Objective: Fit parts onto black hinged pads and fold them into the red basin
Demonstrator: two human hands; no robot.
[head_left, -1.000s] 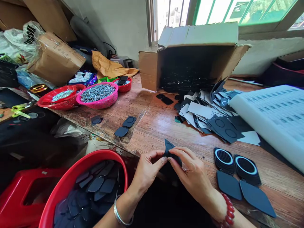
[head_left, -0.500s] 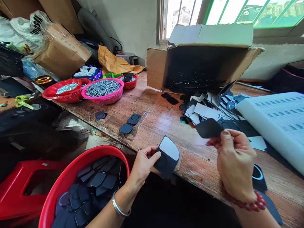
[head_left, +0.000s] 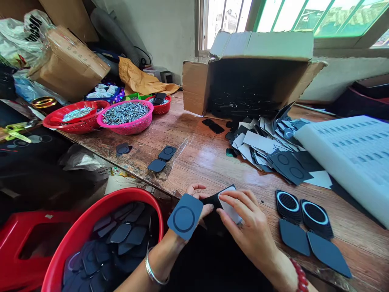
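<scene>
Black adhesive sheet point(head_left: 214, 199), with a pale patch point(head_left: 233, 212) on its face. Head view: the sheet lies between the two hands, raised at the near edge of a wood-grain tabletop point(head_left: 191, 175). The left hand point(head_left: 204, 212) clamps the sheet between thumb and fingers. A dark blue rounded-square panel point(head_left: 185, 216), marked with a circular ring, covers the back of this hand; whether it clings there or is held between fingers cannot be told. The right hand point(head_left: 251, 222) sets its fingertips on the pale patch, thumb and forefinger slightly apart; the overlap is dark, so whether they grip the sheet is uncertain. A silver bangle point(head_left: 150, 267) circles the left wrist, a red bead bracelet point(head_left: 299, 275) the right.

Lower left, a red tub point(head_left: 136, 193) holds many dark panels. To the right of the hands lie two ribbed plates point(head_left: 287, 201) with white rings and, just nearer the edge, two smooth panels point(head_left: 293, 237). Beyond, a heap of cut sheets point(head_left: 257, 140) spills before an open cardboard box point(head_left: 196, 87), beside a white foam block point(head_left: 343, 140). Far left, a pink basket point(head_left: 130, 129) of small metal parts stands next to a red basket point(head_left: 65, 127).
</scene>
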